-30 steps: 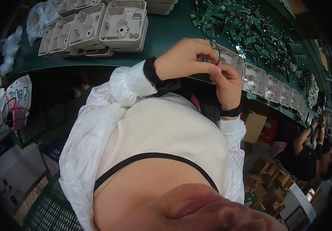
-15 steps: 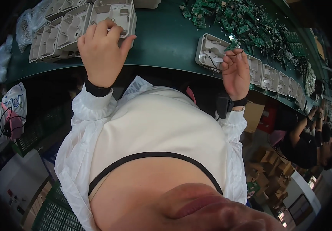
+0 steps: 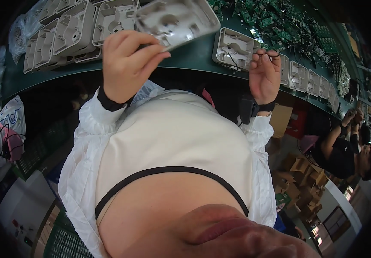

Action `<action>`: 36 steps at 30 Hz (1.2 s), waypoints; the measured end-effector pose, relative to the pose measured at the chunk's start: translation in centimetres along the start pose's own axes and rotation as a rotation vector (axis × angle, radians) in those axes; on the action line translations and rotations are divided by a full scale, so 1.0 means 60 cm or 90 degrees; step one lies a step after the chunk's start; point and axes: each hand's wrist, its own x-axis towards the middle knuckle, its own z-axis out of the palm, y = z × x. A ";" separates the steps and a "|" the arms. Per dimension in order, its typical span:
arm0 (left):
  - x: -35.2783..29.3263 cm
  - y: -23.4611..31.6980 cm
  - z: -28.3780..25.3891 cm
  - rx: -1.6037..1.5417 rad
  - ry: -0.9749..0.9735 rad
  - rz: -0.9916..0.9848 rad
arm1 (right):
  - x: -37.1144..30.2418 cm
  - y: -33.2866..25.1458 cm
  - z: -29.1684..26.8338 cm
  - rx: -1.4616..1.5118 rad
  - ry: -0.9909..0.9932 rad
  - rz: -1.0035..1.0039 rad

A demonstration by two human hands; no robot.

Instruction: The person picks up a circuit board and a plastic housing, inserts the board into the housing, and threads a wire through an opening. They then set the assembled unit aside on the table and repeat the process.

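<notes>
My left hand [image 3: 129, 64] grips the near edge of a light grey plastic housing [image 3: 174, 21], which is tilted and raised off the bench; the hand is closed on it. At the right, another grey housing [image 3: 232, 43] lies open side up on the bench, with thin dark wires inside. My right hand [image 3: 265, 75] is at that housing's right end, fingers curled and pinched round a thin black wire [image 3: 274, 54]. What else those fingers might hold is hidden.
Stacked grey housings [image 3: 71, 30] fill the bench's left side, beside clear plastic bags [image 3: 22, 32]. Loose green circuit boards [image 3: 280, 26] are heaped at the far right. A row of housings [image 3: 299, 75] runs along the right edge. A co-worker [image 3: 338, 146] is at the right.
My left hand has lifted a housing from the stack and moved it rightward, tilting it. My right hand stays near the housing at the right, still pinching the wire.
</notes>
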 end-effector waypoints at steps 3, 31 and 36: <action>-0.018 -0.007 0.030 -0.112 -0.066 -0.009 | -0.004 -0.004 0.022 -0.024 0.046 0.007; -0.066 -0.050 0.118 -0.349 -0.208 -0.269 | 0.018 0.060 0.138 -0.587 -0.001 0.026; -0.051 -0.021 0.108 -0.318 -0.134 -0.201 | 0.020 0.068 0.168 -0.686 -0.130 0.020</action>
